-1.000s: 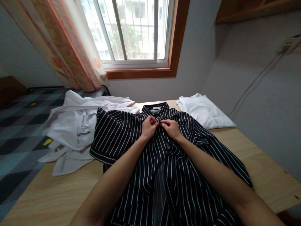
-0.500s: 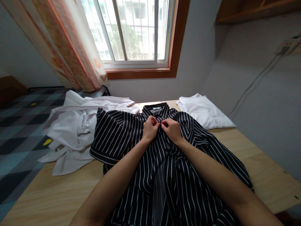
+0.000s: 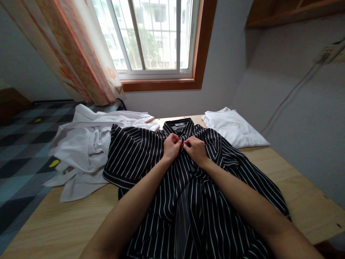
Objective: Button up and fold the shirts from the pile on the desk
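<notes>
A black shirt with white stripes (image 3: 167, 194) lies spread out, its collar toward the window and its lower front parted. Just below the collar, my left hand (image 3: 172, 146) pinches the left side of the front opening. My right hand (image 3: 195, 149) grips the facing edge, with the fingertips of both hands almost touching. Any button between them is too small and too covered to make out. Both forearms reach across the shirt.
The shirt rests on a pale wooden table (image 3: 78, 219). A crumpled white garment (image 3: 81, 147) lies at the left, partly under a striped sleeve. Folded white cloth (image 3: 233, 127) sits at the back right. A checkered bed cover (image 3: 18, 162) borders the table's left side.
Both hands stay at the same spot on the shirt front, with only slight finger movement. The shirt and the white garments keep their places.
</notes>
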The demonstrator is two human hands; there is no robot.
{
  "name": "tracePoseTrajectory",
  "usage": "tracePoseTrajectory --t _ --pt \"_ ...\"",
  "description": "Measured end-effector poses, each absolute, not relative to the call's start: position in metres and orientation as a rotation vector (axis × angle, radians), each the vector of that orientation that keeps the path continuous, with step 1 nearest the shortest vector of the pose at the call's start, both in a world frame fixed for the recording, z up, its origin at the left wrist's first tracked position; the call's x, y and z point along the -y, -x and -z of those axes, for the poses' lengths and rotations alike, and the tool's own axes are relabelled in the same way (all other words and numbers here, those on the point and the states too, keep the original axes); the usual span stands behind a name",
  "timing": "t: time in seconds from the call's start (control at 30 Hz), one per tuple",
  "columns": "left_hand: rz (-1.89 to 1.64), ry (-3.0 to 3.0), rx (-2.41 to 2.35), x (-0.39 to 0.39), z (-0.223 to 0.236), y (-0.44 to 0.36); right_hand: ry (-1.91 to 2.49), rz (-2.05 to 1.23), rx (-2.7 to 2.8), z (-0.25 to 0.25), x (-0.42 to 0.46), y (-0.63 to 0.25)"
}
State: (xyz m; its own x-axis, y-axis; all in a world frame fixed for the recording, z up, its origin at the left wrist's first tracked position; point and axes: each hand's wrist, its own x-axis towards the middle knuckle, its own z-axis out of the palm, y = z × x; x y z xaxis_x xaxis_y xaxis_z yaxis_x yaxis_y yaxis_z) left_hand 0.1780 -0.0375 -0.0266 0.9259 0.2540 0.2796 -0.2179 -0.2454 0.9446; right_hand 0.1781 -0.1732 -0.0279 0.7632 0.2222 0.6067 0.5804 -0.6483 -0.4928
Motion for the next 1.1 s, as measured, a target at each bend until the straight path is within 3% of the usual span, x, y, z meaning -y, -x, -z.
tracePoseTrajectory --t 0.17,0.3,0.53,0.73,1.1 --pt "-0.520 -1.854 0.023 0.039 0.021 -0.174 1.910 0.435 0.411 0.033 0.174 -0.189" --pt "-0.512 -1.927 0.028 0.039 0.019 -0.171 1.879 0.248 0.316 0.038 0.174 -0.197" --pt "-0.644 -2.387 0.125 0.027 0.022 -0.165 2.334 0.573 0.380 0.033 0.183 -0.193" --pt "-0.207 -2.824 0.231 0.020 0.027 -0.169 2.779 0.228 0.393 0.038 0.195 -0.198" --pt "0.102 -2.954 0.279 -0.002 0.016 -0.204 2.898 -0.096 0.373 0.031 0.196 -0.227"
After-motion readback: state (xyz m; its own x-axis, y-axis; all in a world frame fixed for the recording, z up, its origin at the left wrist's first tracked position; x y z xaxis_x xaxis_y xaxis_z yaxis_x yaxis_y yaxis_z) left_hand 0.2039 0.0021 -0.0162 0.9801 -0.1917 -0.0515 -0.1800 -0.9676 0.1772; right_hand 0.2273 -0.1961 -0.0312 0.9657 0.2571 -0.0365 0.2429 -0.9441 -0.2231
